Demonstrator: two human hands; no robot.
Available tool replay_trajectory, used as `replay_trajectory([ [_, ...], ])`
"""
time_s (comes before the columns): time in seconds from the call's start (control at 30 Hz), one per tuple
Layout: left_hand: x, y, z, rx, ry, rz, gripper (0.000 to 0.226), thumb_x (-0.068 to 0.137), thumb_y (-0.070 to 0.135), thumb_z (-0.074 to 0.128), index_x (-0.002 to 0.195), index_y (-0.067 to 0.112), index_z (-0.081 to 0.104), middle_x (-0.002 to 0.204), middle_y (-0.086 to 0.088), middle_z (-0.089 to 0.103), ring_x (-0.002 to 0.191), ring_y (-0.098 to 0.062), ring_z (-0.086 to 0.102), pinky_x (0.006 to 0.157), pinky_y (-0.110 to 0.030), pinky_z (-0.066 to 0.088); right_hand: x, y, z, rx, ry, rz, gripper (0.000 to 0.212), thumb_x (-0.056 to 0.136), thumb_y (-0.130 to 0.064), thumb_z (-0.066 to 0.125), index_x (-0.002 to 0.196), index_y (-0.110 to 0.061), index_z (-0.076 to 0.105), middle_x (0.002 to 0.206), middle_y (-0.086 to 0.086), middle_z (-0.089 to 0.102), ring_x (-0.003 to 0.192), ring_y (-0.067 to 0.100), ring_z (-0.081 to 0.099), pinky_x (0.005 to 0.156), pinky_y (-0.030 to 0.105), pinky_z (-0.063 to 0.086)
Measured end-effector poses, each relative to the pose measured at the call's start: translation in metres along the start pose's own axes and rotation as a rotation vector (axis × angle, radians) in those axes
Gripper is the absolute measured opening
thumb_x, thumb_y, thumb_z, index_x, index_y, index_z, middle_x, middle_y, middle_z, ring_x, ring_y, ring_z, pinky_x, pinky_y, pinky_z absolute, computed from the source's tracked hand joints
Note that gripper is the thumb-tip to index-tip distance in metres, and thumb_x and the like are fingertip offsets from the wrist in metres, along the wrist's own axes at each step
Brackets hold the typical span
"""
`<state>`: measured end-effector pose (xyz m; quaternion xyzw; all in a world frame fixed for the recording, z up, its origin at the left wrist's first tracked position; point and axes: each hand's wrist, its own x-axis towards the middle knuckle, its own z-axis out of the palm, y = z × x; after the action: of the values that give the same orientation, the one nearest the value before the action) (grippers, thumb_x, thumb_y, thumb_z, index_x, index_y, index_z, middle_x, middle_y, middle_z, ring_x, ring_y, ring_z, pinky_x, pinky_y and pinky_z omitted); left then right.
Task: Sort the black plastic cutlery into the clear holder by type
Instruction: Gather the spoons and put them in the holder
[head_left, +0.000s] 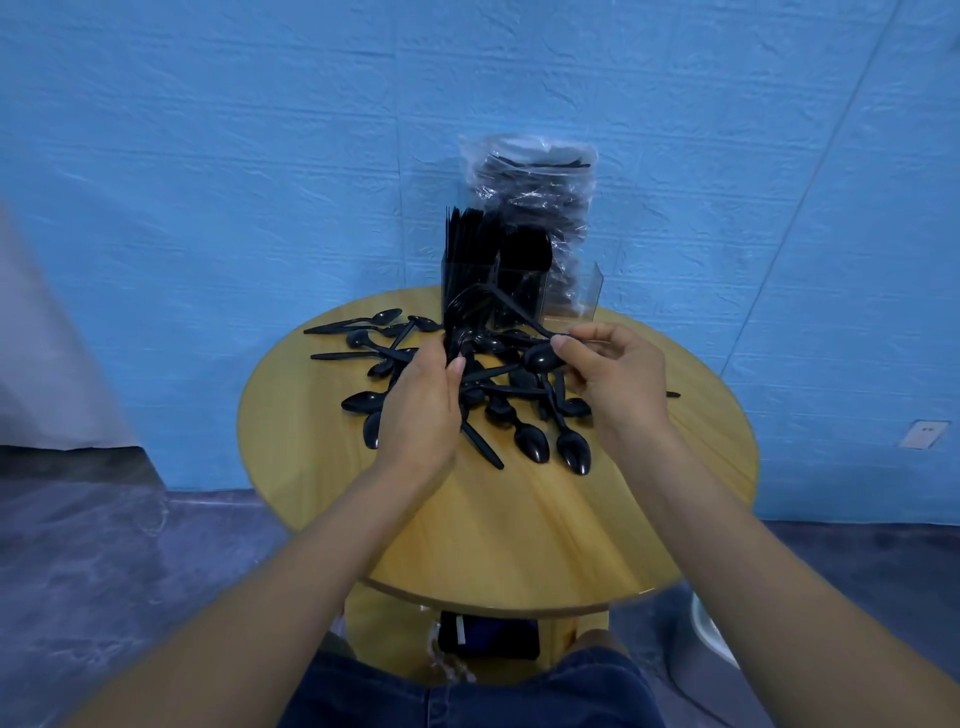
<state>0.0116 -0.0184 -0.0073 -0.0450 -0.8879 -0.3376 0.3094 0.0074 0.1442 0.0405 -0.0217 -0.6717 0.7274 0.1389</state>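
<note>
Glossy black plastic spoons (530, 440) litter the round wooden bench (519, 525); left hand (421, 410) grips a bundle of black plastic forks (464, 325), right hand (610, 379) fingers pinch a fork handle (519, 310).

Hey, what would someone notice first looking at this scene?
The heap of black spoons on the round wooden table, with both hands in it: the left hand grips a bunch of forks, the right hand pinches one spoon. Behind stands the clear holder, partly filled.

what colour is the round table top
Light yellowish wood grain on the table top, best seen in the head view.
</note>
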Motion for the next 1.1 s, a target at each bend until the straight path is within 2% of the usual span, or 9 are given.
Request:
replay_trajectory([
  [0.1, 0.011, 0.003, -0.004, 0.134, 0.007, 0.055, 0.018, 0.101, 0.025, 0.031, 0.088, 0.014, 0.036, 0.076, -0.002, 0.042, 0.063, -0.015, 0.036, 0.048, -0.026, 0.023, -0.002, -0.006, 0.006, 0.090, -0.012, 0.106, 0.011, 0.079, -0.005, 0.073, 0.081, -0.010, 0.064, 0.074, 0.004, 0.065, 0.056, 0.009, 0.055, 0.056, 0.019, 0.047],
  [0.2, 0.013, 0.005, -0.003, 0.227, -0.106, 0.070, 0.015, 0.102, 0.025, 0.030, 0.092, 0.014, 0.034, 0.085, 0.000, 0.037, 0.069, -0.014, 0.035, 0.052, -0.025, 0.022, -0.002, -0.009, 0.011, 0.170, -0.006, 0.206, 0.011, 0.080, -0.003, 0.072, 0.077, -0.009, 0.063, 0.075, 0.006, 0.064, 0.058, 0.010, 0.054, 0.054, 0.018, 0.048],
  [0.37, 0.005, 0.007, 0.003, 0.127, -0.262, 0.070, 0.018, 0.102, 0.026, 0.030, 0.091, 0.014, 0.036, 0.074, 0.004, 0.036, 0.060, -0.012, 0.037, 0.050, -0.028, 0.026, 0.001, -0.009, 0.014, 0.219, 0.057, 0.324, 0.010, 0.080, -0.001, 0.071, 0.078, -0.006, 0.063, 0.081, 0.008, 0.067, 0.060, 0.010, 0.056, 0.054, 0.018, 0.049],
  [0.57, 0.008, 0.005, 0.004, 0.226, -0.158, 0.151, 0.023, 0.102, 0.023, 0.032, 0.108, 0.006, 0.047, 0.098, -0.001, 0.039, 0.083, -0.015, 0.039, 0.070, -0.031, 0.039, 0.004, -0.015, 0.013, 0.344, 0.083, 0.456, 0.015, 0.080, 0.001, 0.070, 0.074, -0.006, 0.059, 0.076, 0.008, 0.063, 0.062, 0.012, 0.057, 0.053, 0.018, 0.049],
  [0.7, 0.011, 0.005, 0.006, 0.233, -0.146, 0.207, 0.020, 0.101, 0.021, 0.034, 0.106, 0.007, 0.047, 0.093, 0.001, 0.040, 0.078, -0.013, 0.039, 0.072, -0.030, 0.036, 0.005, -0.015, 0.014, 0.388, 0.059, 0.517, 0.010, 0.081, -0.001, 0.069, 0.078, -0.005, 0.061, 0.075, 0.006, 0.063, 0.061, 0.011, 0.057, 0.050, 0.016, 0.049],
  [0.87, 0.009, 0.005, 0.007, 0.213, -0.177, 0.181, 0.013, 0.101, 0.023, 0.033, 0.100, 0.012, 0.042, 0.086, 0.002, 0.039, 0.068, -0.010, 0.037, 0.052, -0.022, 0.024, 0.005, -0.014, 0.015, 0.370, 0.056, 0.490, 0.009, 0.080, -0.003, 0.072, 0.079, -0.004, 0.062, 0.077, 0.007, 0.064, 0.062, 0.011, 0.058, 0.052, 0.017, 0.051],
  [0.97, 0.010, -0.003, 0.005, 0.181, -0.170, 0.137, 0.017, 0.102, 0.024, 0.031, 0.099, 0.011, 0.042, 0.087, -0.002, 0.042, 0.066, -0.013, 0.040, 0.049, -0.021, 0.026, 0.008, -0.013, 0.009, 0.364, 0.084, 0.420, 0.009, 0.079, -0.002, 0.072, 0.077, -0.003, 0.064, 0.074, 0.007, 0.066, 0.064, 0.011, 0.062, 0.060, 0.017, 0.055],
  [1.0, 0.012, -0.007, 0.004, 0.153, -0.162, 0.096, 0.019, 0.102, 0.025, 0.030, 0.097, 0.010, 0.042, 0.087, -0.004, 0.044, 0.066, -0.016, 0.043, 0.048, -0.024, 0.029, 0.010, -0.012, 0.007, 0.340, 0.094, 0.389, 0.008, 0.079, -0.003, 0.072, 0.076, -0.004, 0.064, 0.074, 0.007, 0.067, 0.066, 0.011, 0.064, 0.063, 0.017, 0.055],
  [1.1, 0.021, -0.016, -0.003, 0.029, -0.152, -0.050, 0.023, 0.102, 0.025, 0.031, 0.089, 0.009, 0.041, 0.076, -0.004, 0.044, 0.061, -0.016, 0.040, 0.050, -0.029, 0.030, 0.015, -0.008, -0.002, 0.083, 0.048, 0.267, 0.007, 0.080, -0.009, 0.073, 0.075, -0.010, 0.069, 0.085, 0.005, 0.070, 0.080, 0.012, 0.065, 0.082, 0.023, 0.052],
])
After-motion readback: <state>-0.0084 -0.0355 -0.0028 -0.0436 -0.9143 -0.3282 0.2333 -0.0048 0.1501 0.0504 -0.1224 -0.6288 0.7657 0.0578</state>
